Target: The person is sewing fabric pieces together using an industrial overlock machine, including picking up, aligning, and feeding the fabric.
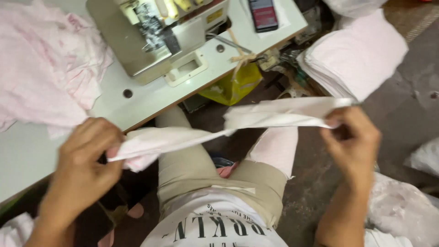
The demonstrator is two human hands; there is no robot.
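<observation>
A pale pink cloth strip [238,121] is held up over the lap, off the counter [151,98]. Left hand [87,160] & right hand [352,142] are kept wide apart, each pinched on one end, prob. so the strip is pulled flat. A sewing machine [155,34] is set by the counter's near edge.

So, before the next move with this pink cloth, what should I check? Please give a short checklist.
1. Left hand pinches one end of the cloth: ok.
2. Right hand pinches the other end: ok.
3. Cloth flat between the hands: not ok, it is twisted in the middle.
4. Cloth free of the table edge: ok, it hangs over the lap.
5. Sewing machine bed bare: ok.
6. Needle state: cannot tell, blurred.
</observation>
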